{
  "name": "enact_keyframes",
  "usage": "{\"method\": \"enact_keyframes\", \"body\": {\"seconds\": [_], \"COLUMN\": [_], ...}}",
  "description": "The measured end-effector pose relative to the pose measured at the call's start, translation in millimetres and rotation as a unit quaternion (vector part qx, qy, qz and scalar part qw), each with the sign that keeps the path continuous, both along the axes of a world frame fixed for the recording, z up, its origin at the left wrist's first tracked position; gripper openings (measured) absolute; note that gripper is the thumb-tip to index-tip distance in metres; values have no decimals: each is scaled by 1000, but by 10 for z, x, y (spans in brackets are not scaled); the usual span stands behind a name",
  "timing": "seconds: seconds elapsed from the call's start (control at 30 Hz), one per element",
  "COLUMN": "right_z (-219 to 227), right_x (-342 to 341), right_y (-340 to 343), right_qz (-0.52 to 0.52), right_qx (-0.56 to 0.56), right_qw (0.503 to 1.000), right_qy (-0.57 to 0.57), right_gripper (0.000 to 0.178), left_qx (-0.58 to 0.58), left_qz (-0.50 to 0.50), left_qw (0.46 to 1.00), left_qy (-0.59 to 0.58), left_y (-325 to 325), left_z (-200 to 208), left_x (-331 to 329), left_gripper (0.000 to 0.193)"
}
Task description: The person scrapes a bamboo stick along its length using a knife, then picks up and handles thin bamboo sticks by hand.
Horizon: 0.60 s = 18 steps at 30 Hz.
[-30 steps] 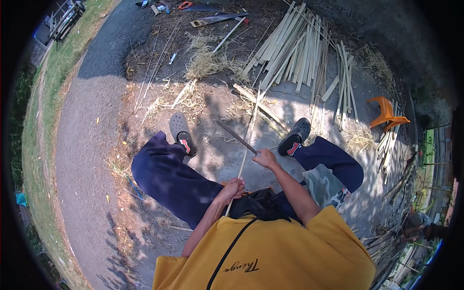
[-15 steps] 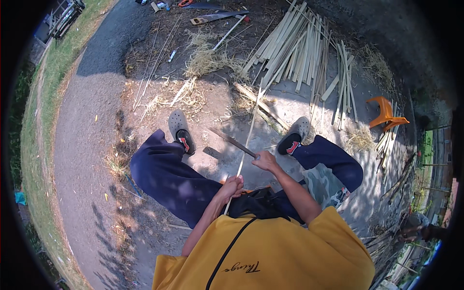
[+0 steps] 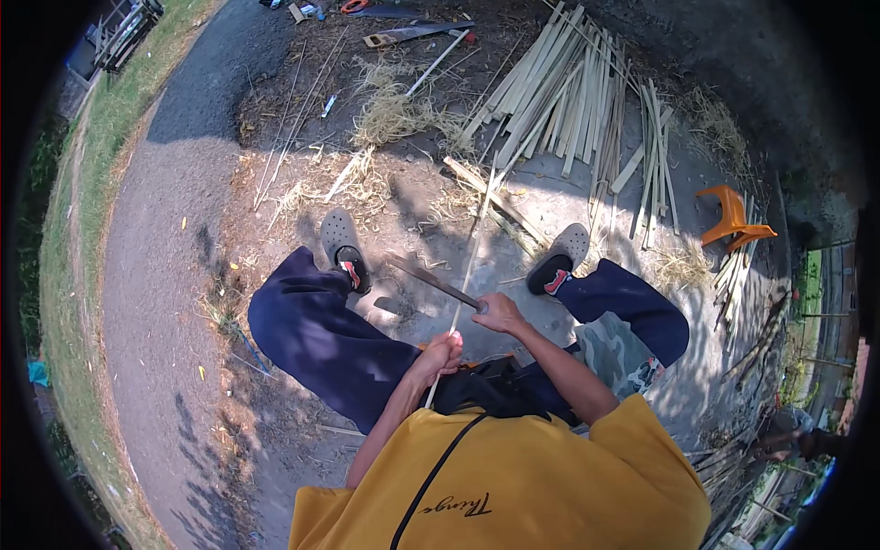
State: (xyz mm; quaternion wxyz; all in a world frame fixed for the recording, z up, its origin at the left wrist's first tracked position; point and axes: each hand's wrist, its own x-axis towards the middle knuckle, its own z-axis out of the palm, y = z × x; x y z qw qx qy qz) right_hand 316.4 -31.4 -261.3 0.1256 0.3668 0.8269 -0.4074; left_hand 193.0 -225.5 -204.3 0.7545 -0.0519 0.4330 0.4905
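My left hand is closed around a long pale strip of bamboo or wood, close to my lap. The strip slants away from me, its far end on the ground beyond my feet. In my right hand is the handle of a long-bladed knife, fingers wrapped round it. Its blade points to the far left and crosses the strip just beyond my left hand. From here I cannot tell whether the edge touches the strip.
A large pile of pale strips lies at the far right. Curled shavings are scattered ahead, with a handsaw beyond them. An orange plastic stool stands at the right. A paved path runs along the left.
My right hand and the knife have shifted very slightly toward me and to the left. My left hand keeps its hold on the strip in about the same place.
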Motion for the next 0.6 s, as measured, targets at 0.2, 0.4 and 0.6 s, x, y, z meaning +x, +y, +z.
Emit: {"method": "enact_keyframes", "body": {"seconds": [0.2, 0.4, 0.6], "right_z": [-223, -163, -59], "right_x": [65, -111, -14], "right_y": [407, 220, 34], "right_qz": [-100, -82, -30], "right_qx": [35, -15, 40], "right_qw": [993, 996, 998], "right_qy": [-52, 0, 26], "right_gripper": [39, 50, 41], "left_qx": [2, 19, -14], "left_qz": [-25, -13, -25], "left_qw": [1000, 1000, 1000], "left_qy": [13, 6, 10], "left_y": [4, 40, -27], "left_z": [-31, 65, 19], "left_x": [31, -13, 14], "left_gripper": [25, 25, 25]}}
